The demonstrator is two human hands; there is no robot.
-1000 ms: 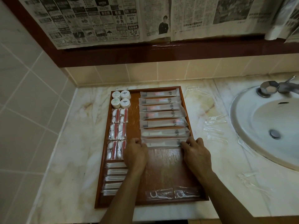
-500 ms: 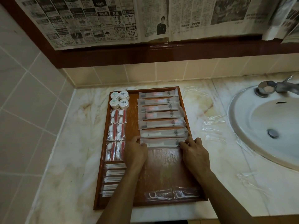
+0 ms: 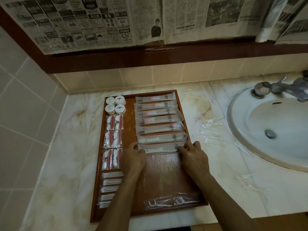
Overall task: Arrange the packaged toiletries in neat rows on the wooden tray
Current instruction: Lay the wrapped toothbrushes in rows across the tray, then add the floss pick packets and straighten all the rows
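A wooden tray (image 3: 163, 177) lies on the marble counter. Along its right side, long toothbrush packets (image 3: 158, 120) lie in a row, one behind the other. The nearest packet (image 3: 160, 148) is held at both ends: my left hand (image 3: 133, 160) grips its left end with curled fingers, and my right hand (image 3: 195, 159) pinches its right end. Down the tray's left side stand small round white jars (image 3: 115, 105), then red-and-white cotton packs (image 3: 113, 140), then slim white swab packs (image 3: 110, 187). Two clear floss-pick packets (image 3: 171, 201) lie at the tray's near edge.
A white sink (image 3: 266, 130) with a metal tap (image 3: 280, 88) fills the right of the counter. Loose clear packets (image 3: 211, 130) lie between tray and sink, with more clear packets (image 3: 250, 182) nearer the front. Tiled walls close the left and back. Newspaper hangs above.
Both hands stay at the ends of the nearest toothbrush packet. The packet has barely shifted. The view has drifted slightly.
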